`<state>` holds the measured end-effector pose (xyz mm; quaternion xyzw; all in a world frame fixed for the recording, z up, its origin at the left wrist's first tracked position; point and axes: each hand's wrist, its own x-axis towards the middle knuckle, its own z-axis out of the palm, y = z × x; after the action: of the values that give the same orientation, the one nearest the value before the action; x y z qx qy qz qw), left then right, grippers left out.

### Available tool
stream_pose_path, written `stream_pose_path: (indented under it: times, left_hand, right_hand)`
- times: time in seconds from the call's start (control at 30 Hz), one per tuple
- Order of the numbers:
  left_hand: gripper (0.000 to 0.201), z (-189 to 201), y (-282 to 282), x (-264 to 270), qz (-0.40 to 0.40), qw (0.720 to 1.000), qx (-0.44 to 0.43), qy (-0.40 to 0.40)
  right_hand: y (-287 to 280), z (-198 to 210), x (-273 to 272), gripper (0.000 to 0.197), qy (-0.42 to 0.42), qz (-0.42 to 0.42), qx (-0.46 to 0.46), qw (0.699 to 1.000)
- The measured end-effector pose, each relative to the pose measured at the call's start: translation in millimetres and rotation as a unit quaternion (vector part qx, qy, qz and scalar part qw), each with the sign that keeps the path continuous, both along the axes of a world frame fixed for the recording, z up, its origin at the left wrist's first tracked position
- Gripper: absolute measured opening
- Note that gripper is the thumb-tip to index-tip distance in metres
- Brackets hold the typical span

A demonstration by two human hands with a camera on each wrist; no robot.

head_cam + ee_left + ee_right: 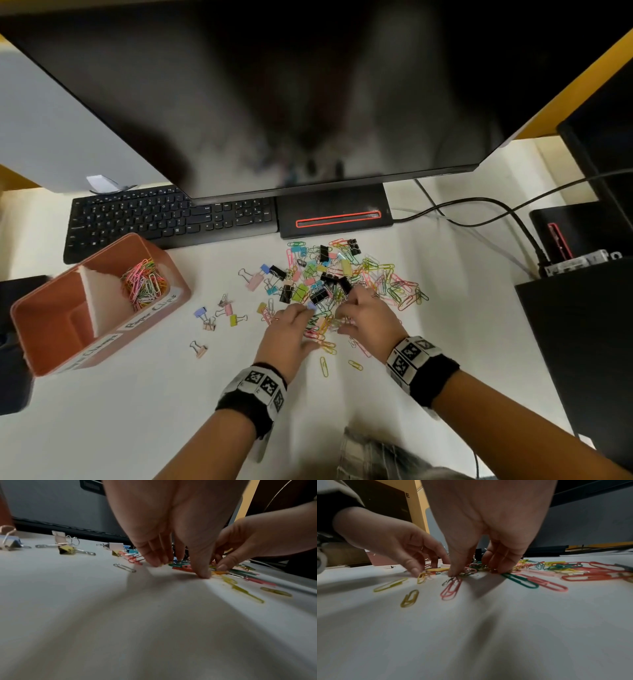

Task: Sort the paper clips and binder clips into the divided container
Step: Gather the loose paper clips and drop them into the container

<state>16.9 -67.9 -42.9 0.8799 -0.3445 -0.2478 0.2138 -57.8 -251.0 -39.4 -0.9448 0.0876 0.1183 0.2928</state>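
A mixed pile of coloured paper clips and binder clips (342, 277) lies on the white desk. My left hand (308, 327) reaches into its near edge, its straight fingers (157, 562) and thumb touching the desk on either side of some paper clips (181, 566). My right hand (347, 313) is just to the right, its thumb and fingers (501, 566) pinching a bunch of paper clips (471, 570) against the desk. The orange divided container (44, 308) stands at the left. Its right compartment holds paper clips (145, 284); its left compartment looks empty.
Several binder clips (219, 315) lie scattered between the container and the pile. Loose yellow paper clips (323, 366) lie near my wrists. A keyboard (164, 219), a monitor base (335, 216) and cables (479, 212) sit behind. A black box (582, 342) stands at the right.
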Motion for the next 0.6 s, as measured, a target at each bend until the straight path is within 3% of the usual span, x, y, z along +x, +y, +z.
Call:
stream_pose_path:
  times: [0.1,0.2,0.43,0.6]
  left_hand:
    - [0.030,-3.2,-3.1,4.6,0.021,0.999,-0.040,-0.015]
    - [0.016,-2.3,-5.7,8.0,0.046,0.997,-0.060,-0.012]
    - [0.015,2.3,-5.0,13.6,0.072,0.996,-0.037,0.026]
    - [0.011,4.8,-4.7,11.9,0.071,0.997,-0.039,0.013]
  right_hand:
    - [1.0,0.3,0.9,0.015,-0.001,0.018,0.018,1.000]
    - [2.9,2.4,3.5,0.012,0.015,0.036,0.024,0.999]
    - [3.8,8.5,13.6,0.020,0.044,0.001,0.044,0.998]
    - [4.2,10.0,13.2,0.014,0.036,-0.027,0.057,0.997]
